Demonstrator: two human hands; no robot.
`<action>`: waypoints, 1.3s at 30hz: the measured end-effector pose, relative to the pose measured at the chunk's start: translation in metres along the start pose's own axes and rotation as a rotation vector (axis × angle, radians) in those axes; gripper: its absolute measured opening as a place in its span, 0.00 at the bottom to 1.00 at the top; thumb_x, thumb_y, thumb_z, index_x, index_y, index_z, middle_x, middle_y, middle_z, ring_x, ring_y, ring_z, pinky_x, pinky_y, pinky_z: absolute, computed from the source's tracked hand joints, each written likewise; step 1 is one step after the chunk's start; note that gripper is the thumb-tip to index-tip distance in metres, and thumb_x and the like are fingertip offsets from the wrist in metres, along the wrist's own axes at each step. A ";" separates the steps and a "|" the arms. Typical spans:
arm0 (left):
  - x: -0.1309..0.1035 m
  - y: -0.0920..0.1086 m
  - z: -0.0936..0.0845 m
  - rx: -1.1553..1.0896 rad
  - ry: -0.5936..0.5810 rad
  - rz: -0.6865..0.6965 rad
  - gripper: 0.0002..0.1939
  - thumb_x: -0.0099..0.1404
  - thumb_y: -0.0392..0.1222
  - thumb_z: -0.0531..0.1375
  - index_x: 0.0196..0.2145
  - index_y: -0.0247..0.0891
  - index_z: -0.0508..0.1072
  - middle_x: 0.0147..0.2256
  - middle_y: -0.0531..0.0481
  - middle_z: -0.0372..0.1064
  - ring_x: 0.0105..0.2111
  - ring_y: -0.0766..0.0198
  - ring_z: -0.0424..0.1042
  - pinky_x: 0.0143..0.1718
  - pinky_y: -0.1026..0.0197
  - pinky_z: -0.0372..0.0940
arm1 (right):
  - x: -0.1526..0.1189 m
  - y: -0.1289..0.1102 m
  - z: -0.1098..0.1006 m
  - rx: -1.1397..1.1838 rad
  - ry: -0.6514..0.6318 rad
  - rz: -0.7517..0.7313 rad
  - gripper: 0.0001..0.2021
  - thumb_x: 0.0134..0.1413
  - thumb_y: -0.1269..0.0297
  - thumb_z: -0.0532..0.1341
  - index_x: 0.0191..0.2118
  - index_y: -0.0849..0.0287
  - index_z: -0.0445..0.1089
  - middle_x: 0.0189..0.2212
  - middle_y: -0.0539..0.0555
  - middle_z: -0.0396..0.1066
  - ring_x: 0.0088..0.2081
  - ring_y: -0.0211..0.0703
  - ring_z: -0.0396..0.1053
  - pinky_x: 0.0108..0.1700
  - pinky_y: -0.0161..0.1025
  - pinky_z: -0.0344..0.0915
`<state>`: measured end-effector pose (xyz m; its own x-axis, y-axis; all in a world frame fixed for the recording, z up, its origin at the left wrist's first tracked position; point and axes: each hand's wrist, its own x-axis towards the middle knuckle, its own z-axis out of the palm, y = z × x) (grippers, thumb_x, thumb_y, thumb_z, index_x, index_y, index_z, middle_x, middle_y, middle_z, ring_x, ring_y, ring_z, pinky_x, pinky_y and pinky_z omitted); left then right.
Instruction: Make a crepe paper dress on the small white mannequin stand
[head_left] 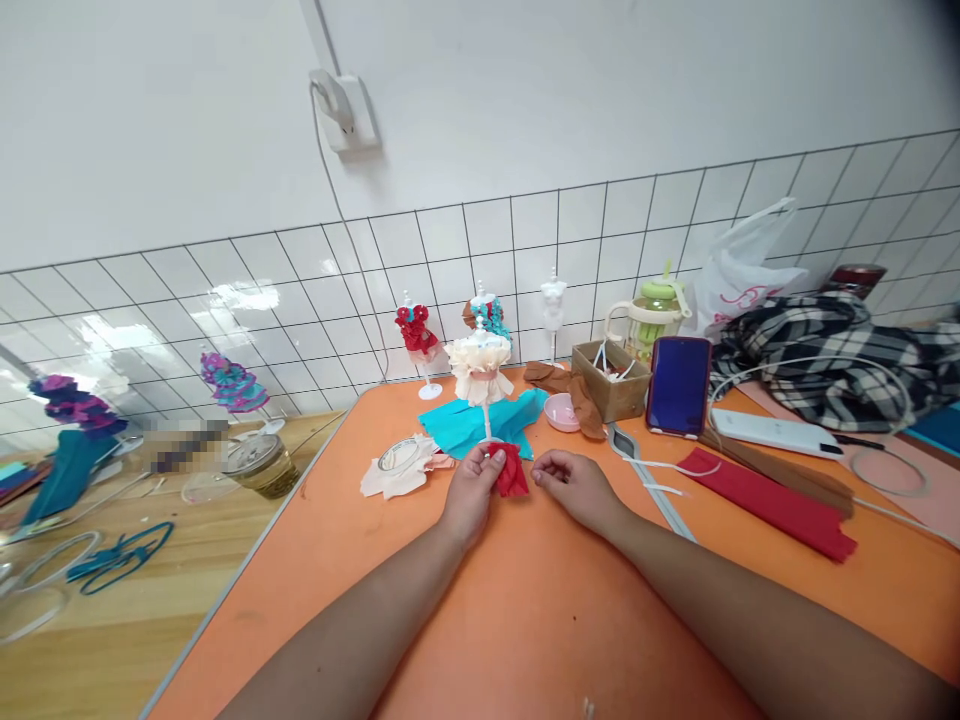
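Note:
My left hand (469, 488) pinches a small gathered piece of red crepe paper (513, 474) between thumb and fingers, just above the orange tabletop. Close to its right, my right hand (581, 488) has its fingers curled together; whatever they may hold is too small to make out. Directly behind the hands stands a miniature dress form (480, 368) in ruffled cream paper. Turquoise crepe paper (442, 428) lies flat around its base. A tape roll (400, 456) rests on cream crepe paper (385, 484), left of my left hand.
Farther back stand a red-dressed form (415, 330) and a bare white form (553, 300). On the right are a pink bowl (561, 412), cardboard box (621, 388), scissors (622, 442), phone (679, 385), red paper strip (772, 503) and cup (658, 315). A glass jar (266, 468) sits left.

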<state>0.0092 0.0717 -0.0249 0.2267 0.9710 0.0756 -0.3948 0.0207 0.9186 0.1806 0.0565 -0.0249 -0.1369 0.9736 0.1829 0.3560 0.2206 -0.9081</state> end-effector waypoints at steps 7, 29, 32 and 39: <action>0.003 -0.004 0.000 0.010 -0.043 -0.043 0.21 0.53 0.48 0.67 0.39 0.38 0.65 0.40 0.46 0.73 0.37 0.61 0.73 0.39 0.59 0.65 | -0.006 -0.010 0.000 -0.011 0.058 -0.085 0.09 0.52 0.58 0.56 0.31 0.58 0.69 0.24 0.49 0.68 0.26 0.38 0.64 0.29 0.34 0.60; -0.002 -0.003 0.000 -0.051 -0.088 -0.092 0.23 0.50 0.40 0.68 0.45 0.34 0.71 0.41 0.44 0.74 0.40 0.58 0.73 0.45 0.58 0.64 | -0.002 -0.003 -0.001 0.428 -0.043 0.160 0.16 0.44 0.51 0.63 0.30 0.58 0.62 0.20 0.44 0.63 0.19 0.31 0.59 0.17 0.28 0.57; 0.001 0.000 -0.002 -0.124 -0.064 -0.081 0.21 0.51 0.39 0.68 0.43 0.34 0.71 0.42 0.43 0.74 0.42 0.55 0.73 0.48 0.54 0.65 | -0.002 -0.004 -0.001 0.451 -0.044 0.154 0.16 0.44 0.52 0.63 0.30 0.59 0.62 0.21 0.45 0.65 0.19 0.31 0.60 0.19 0.28 0.58; 0.003 0.017 -0.019 -0.132 -0.039 -0.193 0.18 0.52 0.38 0.68 0.41 0.37 0.71 0.42 0.45 0.74 0.42 0.57 0.74 0.45 0.56 0.68 | 0.003 0.001 -0.011 0.546 0.073 0.185 0.13 0.43 0.55 0.62 0.28 0.57 0.60 0.18 0.44 0.63 0.18 0.31 0.58 0.16 0.28 0.52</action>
<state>-0.0134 0.0794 -0.0164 0.3427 0.9361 -0.0787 -0.4532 0.2381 0.8590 0.1902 0.0601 -0.0209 -0.0472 0.9988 0.0109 -0.1631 0.0031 -0.9866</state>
